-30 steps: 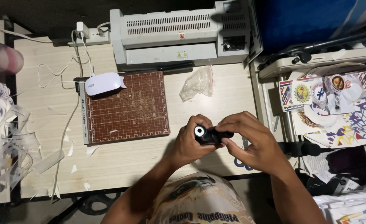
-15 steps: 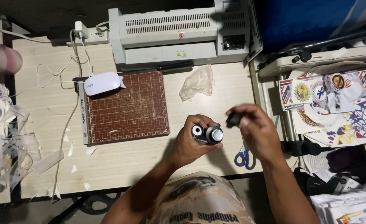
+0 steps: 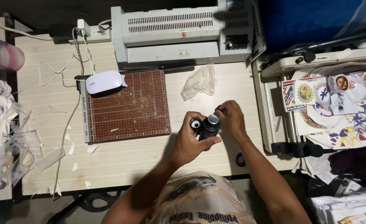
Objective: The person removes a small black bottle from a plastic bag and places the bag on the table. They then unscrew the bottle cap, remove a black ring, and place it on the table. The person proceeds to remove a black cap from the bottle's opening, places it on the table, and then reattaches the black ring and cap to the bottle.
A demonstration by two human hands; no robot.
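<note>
L hand [image 3: 190, 143] was wrapped round two small black bottles [image 3: 205, 126], held upright & side by side over the front-right part of the tabletop [image 3: 120, 159]; both showed open, pale mouths at top. R hand [image 3: 232, 120] sat just beside them on the right, fingers curled, thumb & forefinger pinched on a small dark cap [image 3: 220, 108], touching or nearly touching the right-hand bottle; can't tell which.

Brown cutting mat [image 3: 127, 108] w/ a grid lay at the tabletop's middle, left of the hands, a white mouse-shaped device [image 3: 104, 81] on its back-left corner. Grey laminator [image 3: 178, 31] stood along the back edge. Crumpled clear plastic bag [image 3: 199, 81] lay btwn laminator & hands. Blue scissors handle [image 3: 239, 159] peeked out under the R forearm near the front edge. Paper scraps [image 3: 73, 147] were scattered toward the front-left corner.
</note>
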